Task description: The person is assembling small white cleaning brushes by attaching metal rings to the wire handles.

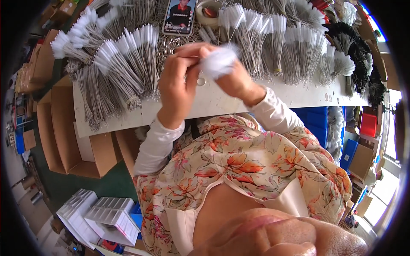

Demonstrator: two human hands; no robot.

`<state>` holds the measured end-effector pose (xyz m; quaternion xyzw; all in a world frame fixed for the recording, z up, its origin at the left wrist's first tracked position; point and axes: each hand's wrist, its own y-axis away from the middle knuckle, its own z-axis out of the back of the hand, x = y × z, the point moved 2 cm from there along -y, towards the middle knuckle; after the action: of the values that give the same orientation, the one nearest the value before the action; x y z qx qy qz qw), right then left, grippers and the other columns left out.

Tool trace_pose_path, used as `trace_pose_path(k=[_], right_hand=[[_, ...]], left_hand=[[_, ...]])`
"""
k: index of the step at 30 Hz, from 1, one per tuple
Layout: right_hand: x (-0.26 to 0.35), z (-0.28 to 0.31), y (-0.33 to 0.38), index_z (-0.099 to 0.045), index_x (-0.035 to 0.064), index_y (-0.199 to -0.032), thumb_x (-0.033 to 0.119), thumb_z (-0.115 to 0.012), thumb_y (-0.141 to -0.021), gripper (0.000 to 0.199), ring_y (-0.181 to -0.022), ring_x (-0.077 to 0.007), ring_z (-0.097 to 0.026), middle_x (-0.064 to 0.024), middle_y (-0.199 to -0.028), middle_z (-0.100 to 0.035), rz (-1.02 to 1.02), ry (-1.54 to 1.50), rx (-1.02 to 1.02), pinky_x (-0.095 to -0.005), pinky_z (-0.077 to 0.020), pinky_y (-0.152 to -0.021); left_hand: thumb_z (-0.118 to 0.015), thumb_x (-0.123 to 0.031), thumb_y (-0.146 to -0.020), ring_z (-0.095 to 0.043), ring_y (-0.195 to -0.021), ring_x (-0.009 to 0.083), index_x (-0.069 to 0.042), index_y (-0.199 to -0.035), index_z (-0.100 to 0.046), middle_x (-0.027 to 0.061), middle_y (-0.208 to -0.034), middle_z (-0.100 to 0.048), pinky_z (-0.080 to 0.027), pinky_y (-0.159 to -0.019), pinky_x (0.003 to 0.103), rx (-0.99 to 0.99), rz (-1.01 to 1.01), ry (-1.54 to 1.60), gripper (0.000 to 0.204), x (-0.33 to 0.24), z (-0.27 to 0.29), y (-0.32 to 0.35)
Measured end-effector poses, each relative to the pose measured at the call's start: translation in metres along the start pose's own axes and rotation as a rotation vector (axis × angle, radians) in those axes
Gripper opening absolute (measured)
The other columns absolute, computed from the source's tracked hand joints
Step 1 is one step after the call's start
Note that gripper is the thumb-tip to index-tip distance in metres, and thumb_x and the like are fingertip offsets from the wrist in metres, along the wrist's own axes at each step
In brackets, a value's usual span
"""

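Note:
Both my hands are raised close together over the near edge of the white table (192,109). A blurred tuft of white bristles, the head of a thin wire-handled brush or several of them (218,64), shows in front of my right hand (239,83), whose fingers curl behind it. My left hand (176,81) has its fingers bent and pressed together beside the tuft; what they pinch is hidden. Just below the hands shows a small metal ring (200,81). More metal rings (168,47) lie in a heap beyond my left hand.
Bundles of white-bristled brushes (124,64) cover the table's left, with more bundles (299,55) at the right. A phone (179,17) and a tape roll (208,12) are at the back. Black brushes (348,42) lie far right. Cardboard boxes (70,128) stand left of the table.

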<state>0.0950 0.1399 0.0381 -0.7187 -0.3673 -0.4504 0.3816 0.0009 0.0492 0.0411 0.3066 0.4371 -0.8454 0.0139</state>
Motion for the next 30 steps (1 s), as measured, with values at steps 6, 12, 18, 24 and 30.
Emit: trace_pose_path(k=[6, 12, 18, 24, 30], right_hand=[[0.010, -0.026, 0.010, -0.048, 0.0017, -0.123, 0.036, -0.033, -0.098, 0.045, -0.087, -0.0086, -0.050, -0.0026, -0.099, -0.057, -0.057, 0.136, -0.124, -0.0227, -0.0422, -0.075], [0.007, -0.035, 0.010, -0.038, 0.0053, -0.133, 0.044, -0.032, -0.097, 0.053, -0.096, -0.0118, -0.051, -0.0047, -0.107, -0.055, -0.049, 0.037, -0.037, -0.0260, -0.0424, -0.084], [0.006, -0.051, 0.016, -0.030, 0.0042, -0.138, 0.054, -0.033, -0.093, 0.067, -0.122, -0.0198, -0.037, -0.0119, -0.131, -0.041, -0.157, -0.430, 0.036, -0.0312, -0.0310, -0.102], [0.010, -0.054, 0.014, -0.026, 0.0065, -0.141, 0.054, -0.035, -0.092, 0.069, -0.128, -0.0212, -0.027, -0.0120, -0.138, -0.031, -0.083, -0.648, 0.137, -0.0362, -0.0221, -0.105], [0.003, -0.056, 0.020, -0.018, 0.0110, -0.143, 0.058, -0.028, -0.091, 0.070, -0.130, -0.0255, -0.030, -0.0139, -0.138, -0.034, -0.135, -0.661, 0.036, -0.0382, -0.0274, -0.104]], left_hand=[[-0.060, 0.009, -0.070, -0.058, -0.082, 0.0286, -0.001, -0.102, -0.053, 0.0122, -0.098, -0.054, -0.048, -0.066, 0.034, 0.133, 0.066, 0.177, 0.034, 0.001, 0.007, 0.011], [-0.063, 0.009, -0.065, -0.057, -0.083, 0.0281, -0.002, -0.094, -0.059, 0.0105, -0.098, -0.053, -0.049, -0.067, 0.034, 0.183, -0.120, 0.146, 0.032, 0.008, 0.024, 0.017], [-0.066, 0.008, -0.066, -0.059, -0.088, 0.0247, -0.001, -0.092, -0.064, 0.0105, -0.100, -0.053, -0.049, -0.073, 0.032, 0.218, -0.170, 0.115, 0.027, 0.003, 0.033, 0.030], [-0.063, 0.012, -0.064, -0.057, -0.079, 0.0255, -0.001, -0.094, -0.059, 0.0109, -0.103, -0.055, -0.047, -0.064, 0.034, 0.036, -0.309, -0.004, 0.033, 0.000, 0.033, 0.042], [-0.063, 0.012, -0.061, -0.056, -0.078, 0.0252, -0.002, -0.100, -0.060, 0.0111, -0.099, -0.058, -0.047, -0.063, 0.032, -0.027, -0.282, 0.082, 0.042, 0.000, 0.029, 0.056]])
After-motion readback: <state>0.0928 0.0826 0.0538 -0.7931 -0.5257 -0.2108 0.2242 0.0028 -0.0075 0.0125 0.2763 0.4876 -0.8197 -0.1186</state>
